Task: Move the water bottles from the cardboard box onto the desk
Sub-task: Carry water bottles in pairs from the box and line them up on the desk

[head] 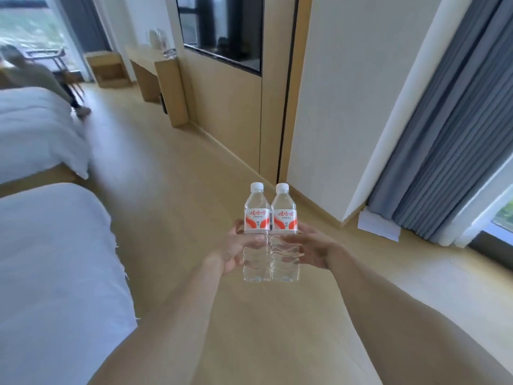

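Note:
Two clear water bottles with white caps and red-and-white labels stand upright side by side in the air in front of me. My left hand [236, 250] grips the left bottle [256, 218] around its lower body. My right hand [311, 245] grips the right bottle [284, 218] the same way. The bottles touch each other. The wooden desk [155, 68] stands far ahead along the right wall. No cardboard box is in view.
Two beds with white covers lie to my left [55, 273], [36, 132]. A wooden floor aisle [166, 176] runs ahead to the desk. A wood-panelled wall with a TV [222, 29], grey curtains [449, 134], and a person [33, 73] seated near the far window.

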Demonstrator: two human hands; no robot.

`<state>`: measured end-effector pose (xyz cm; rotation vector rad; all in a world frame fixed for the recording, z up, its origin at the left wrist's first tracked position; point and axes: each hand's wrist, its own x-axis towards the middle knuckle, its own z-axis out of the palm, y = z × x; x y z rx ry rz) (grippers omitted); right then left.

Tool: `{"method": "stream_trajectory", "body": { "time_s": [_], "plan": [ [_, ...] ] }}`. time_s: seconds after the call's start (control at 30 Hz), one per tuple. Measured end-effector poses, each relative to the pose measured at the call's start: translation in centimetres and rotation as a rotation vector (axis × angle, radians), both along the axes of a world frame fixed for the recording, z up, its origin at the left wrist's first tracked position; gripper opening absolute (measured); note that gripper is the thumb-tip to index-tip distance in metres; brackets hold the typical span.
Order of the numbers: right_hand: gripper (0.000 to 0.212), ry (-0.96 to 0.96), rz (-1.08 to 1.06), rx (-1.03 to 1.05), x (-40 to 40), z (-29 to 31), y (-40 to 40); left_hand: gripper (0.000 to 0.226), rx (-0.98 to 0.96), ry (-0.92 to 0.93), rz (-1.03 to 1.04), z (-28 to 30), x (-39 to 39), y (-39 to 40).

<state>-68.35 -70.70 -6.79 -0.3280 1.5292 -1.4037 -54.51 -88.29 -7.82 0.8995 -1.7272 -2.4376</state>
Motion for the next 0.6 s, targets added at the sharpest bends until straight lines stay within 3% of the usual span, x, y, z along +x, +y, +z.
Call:
{"method": "stream_trajectory", "body": {
  "time_s": [0.3,0.6],
  "plan": [
    [0.050,-0.049,0.312,0.026,-5.3,-1.8,-18.2,0.065,-0.006,-0.020,0.301,-0.4,-0.3,-12.6],
    [0.053,-0.050,0.405,0.052,-9.4,-3.0,-38.8,0.085,0.028,0.044,0.412,-2.1,-3.2,-31.0]
  ]
}}
